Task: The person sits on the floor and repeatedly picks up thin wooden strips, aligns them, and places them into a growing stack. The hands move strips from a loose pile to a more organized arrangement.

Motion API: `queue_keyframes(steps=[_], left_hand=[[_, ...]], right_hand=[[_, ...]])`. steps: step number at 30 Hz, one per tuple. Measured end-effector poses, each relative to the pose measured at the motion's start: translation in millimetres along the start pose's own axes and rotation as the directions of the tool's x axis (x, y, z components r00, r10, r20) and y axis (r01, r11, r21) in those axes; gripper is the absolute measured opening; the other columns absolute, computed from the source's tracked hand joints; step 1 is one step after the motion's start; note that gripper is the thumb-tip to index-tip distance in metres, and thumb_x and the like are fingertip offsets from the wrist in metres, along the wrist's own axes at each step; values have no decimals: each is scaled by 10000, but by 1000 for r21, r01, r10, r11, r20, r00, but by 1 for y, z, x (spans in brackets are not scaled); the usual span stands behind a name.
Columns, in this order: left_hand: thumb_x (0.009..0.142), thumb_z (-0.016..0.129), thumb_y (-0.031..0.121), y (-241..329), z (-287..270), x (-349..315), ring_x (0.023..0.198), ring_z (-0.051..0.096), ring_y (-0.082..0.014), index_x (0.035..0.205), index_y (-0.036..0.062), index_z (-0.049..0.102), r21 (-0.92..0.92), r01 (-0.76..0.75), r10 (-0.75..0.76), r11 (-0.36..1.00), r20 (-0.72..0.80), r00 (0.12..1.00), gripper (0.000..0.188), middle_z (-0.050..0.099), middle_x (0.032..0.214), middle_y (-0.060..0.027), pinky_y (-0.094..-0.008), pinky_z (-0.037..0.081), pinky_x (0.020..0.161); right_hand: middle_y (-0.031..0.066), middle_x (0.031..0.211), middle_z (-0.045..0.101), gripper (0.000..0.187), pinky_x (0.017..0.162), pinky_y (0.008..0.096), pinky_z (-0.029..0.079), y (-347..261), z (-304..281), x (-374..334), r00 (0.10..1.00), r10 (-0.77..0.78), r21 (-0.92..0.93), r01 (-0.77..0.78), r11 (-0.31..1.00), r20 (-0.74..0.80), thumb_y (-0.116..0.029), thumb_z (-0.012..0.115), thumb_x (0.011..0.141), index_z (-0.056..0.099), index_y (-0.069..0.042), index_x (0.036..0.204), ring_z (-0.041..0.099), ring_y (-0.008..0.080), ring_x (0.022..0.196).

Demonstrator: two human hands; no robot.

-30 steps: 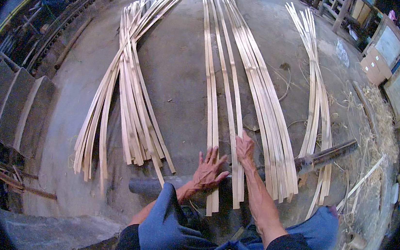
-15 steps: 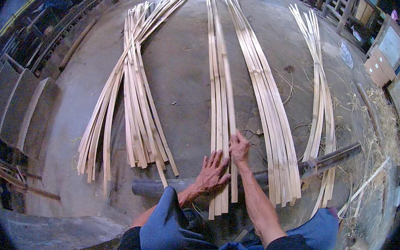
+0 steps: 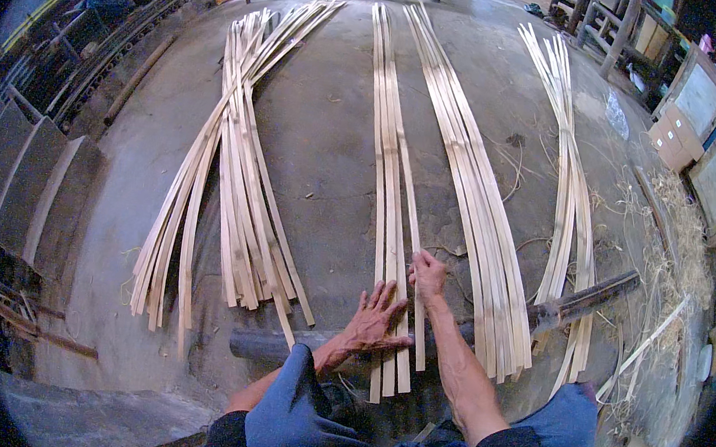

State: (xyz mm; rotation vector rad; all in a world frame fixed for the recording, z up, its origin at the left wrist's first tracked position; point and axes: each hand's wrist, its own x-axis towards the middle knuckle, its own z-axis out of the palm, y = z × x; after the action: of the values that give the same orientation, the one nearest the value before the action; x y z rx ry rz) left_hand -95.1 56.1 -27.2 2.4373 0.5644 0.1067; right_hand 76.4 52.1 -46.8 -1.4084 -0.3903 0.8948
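Observation:
My left hand [image 3: 372,323] lies flat, fingers spread, across the near ends of a narrow group of pale bamboo strips [image 3: 386,183]. Just to its right, my right hand [image 3: 427,276] is closed round one bamboo strip [image 3: 419,339] at the group's right edge. That strip's near end sticks out below my fist, and its far part runs away alongside the others. A dark round pole [image 3: 275,346] lies crosswise beneath the near ends of the strips. To the right of my hands, a wider row of strips [image 3: 481,210] lies side by side.
Crossed bundles of strips lie at the left [image 3: 235,149] and at the right [image 3: 567,167]. Thin shavings [image 3: 681,223] are heaped by the right wall near a cardboard box [image 3: 677,139]. Metal racks [image 3: 71,45] line the left side. Wooden legs stand at the back.
The strip in my right hand was blurred by motion and now lies still, slightly apart from the group. My left hand stays on the strips, its fingers spread wider. The view has shifted a little.

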Motion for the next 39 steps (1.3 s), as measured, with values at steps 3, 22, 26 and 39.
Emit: queue_keyframes(steps=[3,22,26,39], left_hand=[[628,551,665,-1,1,1,1291,85,-391,1303,160,319,12,-4,4,1000,-28,1000,874,133,1399,-203,-597,102,994],[666,525,633,15,-13,-8,1296,76,-383,1362,173,217,-7,51,-51,999,8,999,889,117,1407,-197,-599,109,987],[653,523,660,5,-7,-6,1311,1,-365,1371,148,177,89,50,-55,995,55,997,947,56,1433,-136,-568,61,1010],[770,475,524,-9,5,-7,1300,76,-372,1349,90,232,-46,-4,1,999,-61,998,763,137,1404,-193,-567,122,1003]], right_hand=[[16,548,528,187,347,217,371,-1,-3,-5,999,-29,-124,27,992,-15,-196,540,838,607,-32,898,463,74,378],[33,561,513,396,352,240,386,0,3,-26,998,-57,-228,48,973,-35,-97,503,834,447,-9,1216,476,85,429],[50,583,538,440,401,259,412,5,-4,-32,999,-39,-362,37,931,1,-102,508,826,415,-19,1248,502,101,463],[55,799,626,381,631,255,449,26,-7,-28,984,-180,-504,162,849,13,-137,582,783,520,8,1130,542,83,679]])
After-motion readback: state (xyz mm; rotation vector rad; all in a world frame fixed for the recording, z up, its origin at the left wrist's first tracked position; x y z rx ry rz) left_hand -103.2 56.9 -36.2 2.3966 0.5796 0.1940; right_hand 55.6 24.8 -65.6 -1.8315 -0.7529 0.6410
